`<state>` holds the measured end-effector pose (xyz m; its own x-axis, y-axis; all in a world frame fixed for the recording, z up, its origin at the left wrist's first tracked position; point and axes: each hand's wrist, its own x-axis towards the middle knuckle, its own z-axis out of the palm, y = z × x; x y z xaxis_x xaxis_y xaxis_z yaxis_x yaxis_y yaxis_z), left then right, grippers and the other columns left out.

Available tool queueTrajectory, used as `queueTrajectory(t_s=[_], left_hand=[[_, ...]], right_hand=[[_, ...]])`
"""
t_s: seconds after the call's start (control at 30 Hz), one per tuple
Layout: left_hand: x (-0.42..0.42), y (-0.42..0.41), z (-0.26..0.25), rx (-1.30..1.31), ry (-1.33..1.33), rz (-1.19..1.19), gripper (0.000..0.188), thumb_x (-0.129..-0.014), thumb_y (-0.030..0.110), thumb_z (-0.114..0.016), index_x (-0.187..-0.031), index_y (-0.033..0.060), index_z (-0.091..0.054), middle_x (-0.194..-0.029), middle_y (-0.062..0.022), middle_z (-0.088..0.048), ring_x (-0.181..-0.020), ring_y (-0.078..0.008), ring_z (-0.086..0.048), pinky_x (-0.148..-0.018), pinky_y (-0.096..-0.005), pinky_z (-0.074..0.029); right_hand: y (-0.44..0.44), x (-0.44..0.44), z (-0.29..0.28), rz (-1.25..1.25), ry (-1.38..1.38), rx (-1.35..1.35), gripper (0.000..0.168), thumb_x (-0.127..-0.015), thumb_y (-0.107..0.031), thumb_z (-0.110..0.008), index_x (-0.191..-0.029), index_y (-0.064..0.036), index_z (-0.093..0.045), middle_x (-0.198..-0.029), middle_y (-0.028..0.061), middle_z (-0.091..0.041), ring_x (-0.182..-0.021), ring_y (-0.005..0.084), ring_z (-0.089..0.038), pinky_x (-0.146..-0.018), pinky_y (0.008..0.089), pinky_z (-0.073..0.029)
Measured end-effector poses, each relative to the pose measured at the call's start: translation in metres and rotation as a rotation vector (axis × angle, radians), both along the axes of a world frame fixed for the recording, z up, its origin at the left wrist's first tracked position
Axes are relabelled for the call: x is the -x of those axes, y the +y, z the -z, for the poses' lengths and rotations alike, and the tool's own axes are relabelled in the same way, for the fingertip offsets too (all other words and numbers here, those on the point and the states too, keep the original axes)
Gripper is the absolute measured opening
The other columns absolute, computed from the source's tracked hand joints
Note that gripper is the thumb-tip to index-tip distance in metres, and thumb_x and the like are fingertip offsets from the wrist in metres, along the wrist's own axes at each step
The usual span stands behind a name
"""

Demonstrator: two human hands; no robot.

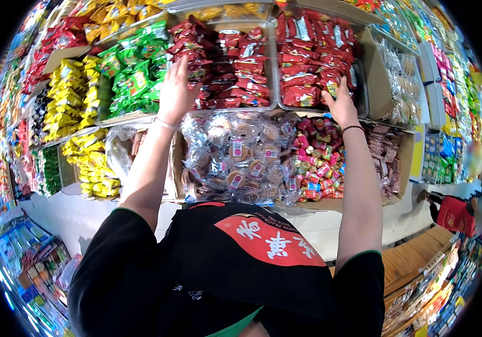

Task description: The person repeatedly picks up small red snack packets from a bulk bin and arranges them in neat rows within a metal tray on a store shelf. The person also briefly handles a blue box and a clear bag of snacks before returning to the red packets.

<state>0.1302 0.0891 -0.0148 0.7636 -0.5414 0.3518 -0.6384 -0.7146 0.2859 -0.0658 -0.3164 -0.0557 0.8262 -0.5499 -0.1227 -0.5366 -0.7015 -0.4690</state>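
Observation:
My left hand (177, 94) is at the left side of a clear bin (273, 63) of red snack packets (245, 80). Its fingers point away from me, against a raised row of the packets (190, 46), with the thumb apart. To the right, my right hand (342, 103) reaches over a second clear bin (282, 103) of red packets (304, 71). Its thumb and fingers are spread around one packet with a yellow patch (331, 86); no firm grip shows. Part of that packet is behind the hand.
Green packets (133, 80) and yellow packets (66, 97) fill compartments on the left. Nearer me are clear-wrapped round biscuits (245, 160) and small wrapped sweets (318, 164). A cardboard divider (375, 76) stands at right. A person in red (455, 215) is beyond a wooden bench (417, 257).

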Motion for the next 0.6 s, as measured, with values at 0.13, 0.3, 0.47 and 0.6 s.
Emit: queueTrajectory(t_s=[0.13,0.3,0.47,0.6], left_hand=[[-0.014,-0.004,0.005,-0.107,-0.063,-0.05,0.05,-0.077,0.021,-0.081,-0.121,0.0088,-0.061,-0.118,-0.0165,-0.059,-0.111,-0.0364,-0.057,-0.095,-0.0454,-0.049],[0.004,-0.009,0.004,-0.151,-0.012,-0.06,0.048,-0.074,0.023,-0.083,-0.116,0.0102,-0.064,-0.106,-0.0132,-0.06,-0.101,-0.0334,-0.059,-0.086,-0.0423,-0.05],[0.026,-0.005,-0.006,-0.076,-0.072,-0.022,0.031,-0.076,0.016,-0.08,-0.104,0.0093,-0.069,-0.1,-0.0098,-0.064,-0.094,-0.032,-0.061,-0.083,-0.0419,-0.05],[0.061,-0.035,-0.05,0.38,0.043,0.034,0.03,-0.081,0.01,-0.08,-0.108,0.0075,-0.069,-0.102,-0.006,-0.069,-0.089,-0.0209,-0.063,-0.083,-0.0333,-0.051]], right_hand=[[0.007,0.002,-0.011,0.025,0.045,0.006,0.091,-0.093,-0.042,-0.066,-0.157,0.0,-0.016,-0.154,0.0209,-0.04,-0.135,0.0327,-0.05,-0.106,0.0434,-0.045],[-0.005,0.007,0.007,-0.021,-0.049,0.052,0.094,-0.092,-0.043,-0.066,-0.156,0.002,-0.015,-0.155,0.0244,-0.036,-0.137,0.0352,-0.046,-0.11,0.0442,-0.042],[-0.028,0.01,-0.001,-0.119,0.058,-0.289,0.086,-0.094,-0.023,-0.062,-0.159,-0.001,-0.009,-0.146,0.0291,-0.047,-0.132,0.0362,-0.051,-0.109,0.0363,-0.04],[-0.051,0.021,0.003,-0.157,-0.1,-0.339,0.073,-0.089,-0.016,-0.07,-0.152,-0.004,-0.037,-0.126,0.0232,-0.064,-0.11,0.0304,-0.064,-0.098,0.0359,-0.047]])
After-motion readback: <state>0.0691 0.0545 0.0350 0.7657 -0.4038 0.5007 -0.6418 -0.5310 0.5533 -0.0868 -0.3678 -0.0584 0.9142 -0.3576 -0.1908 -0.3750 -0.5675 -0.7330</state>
